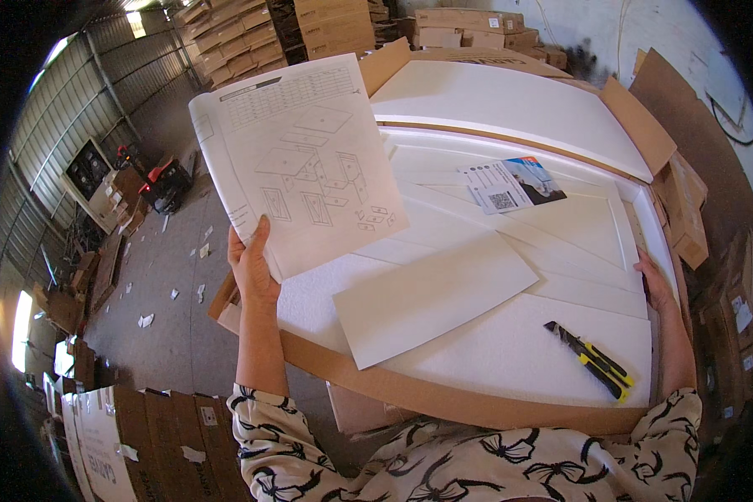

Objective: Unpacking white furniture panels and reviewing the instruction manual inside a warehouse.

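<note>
My left hand (254, 261) is closed on the lower left edge of an instruction booklet (309, 176), its thumb on the front page. The page carries a table and an exploded drawing of furniture parts. Below it, in an open carton (443, 405), lies a white panel (510, 268) with raised diagonal strips. At the panel's right edge my right hand (659, 283) is curled over the rim, some fingers hidden in the gap. A plain white board (435, 299) rests on the panel. Nearer me, apart from both hands, is a black and yellow utility knife (591, 361).
A printed card (513, 184) lies on the panel. White foam sheeting (510, 105) leans behind, beside raised carton flaps (640, 125). Stacked cartons stand at the back (335, 29), right (728, 326) and lower left (151, 443). A red pallet truck (163, 182) stands on the paper-littered floor.
</note>
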The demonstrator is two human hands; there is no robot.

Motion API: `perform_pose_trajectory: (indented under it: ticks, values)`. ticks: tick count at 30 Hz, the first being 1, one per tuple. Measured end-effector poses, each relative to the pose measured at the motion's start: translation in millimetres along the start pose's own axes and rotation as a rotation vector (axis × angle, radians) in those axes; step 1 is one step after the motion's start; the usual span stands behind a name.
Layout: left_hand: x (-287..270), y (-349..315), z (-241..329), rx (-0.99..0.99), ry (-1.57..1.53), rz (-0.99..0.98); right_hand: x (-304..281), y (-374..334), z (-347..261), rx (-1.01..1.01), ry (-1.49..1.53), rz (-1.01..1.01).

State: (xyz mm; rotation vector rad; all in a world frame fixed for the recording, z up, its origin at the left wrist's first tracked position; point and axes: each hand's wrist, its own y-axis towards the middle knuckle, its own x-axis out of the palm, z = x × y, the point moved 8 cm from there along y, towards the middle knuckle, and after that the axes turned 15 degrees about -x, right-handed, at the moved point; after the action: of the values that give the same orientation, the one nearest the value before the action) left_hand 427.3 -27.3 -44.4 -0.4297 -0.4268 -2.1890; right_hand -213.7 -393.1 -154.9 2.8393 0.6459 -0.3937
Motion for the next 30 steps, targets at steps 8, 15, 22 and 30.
perform_pose_trajectory:
  ticks: [8, 15, 22, 30]
  values:
    - [0, 0, 1, 0.007, -0.005, -0.017, 5, 0, -3, 0.001, 0.026, -0.01]
    - [0, 0, 1, 0.008, -0.001, -0.006, -3, 2, 3, -0.009, -0.04, -0.014]
    - [0, 1, 1, 0.011, 0.0, -0.005, -6, 1, 7, 0.006, -0.021, 0.024]
    - [0, 0, 1, 0.003, -0.002, 0.017, -3, 1, 4, 0.023, -0.056, 0.019]
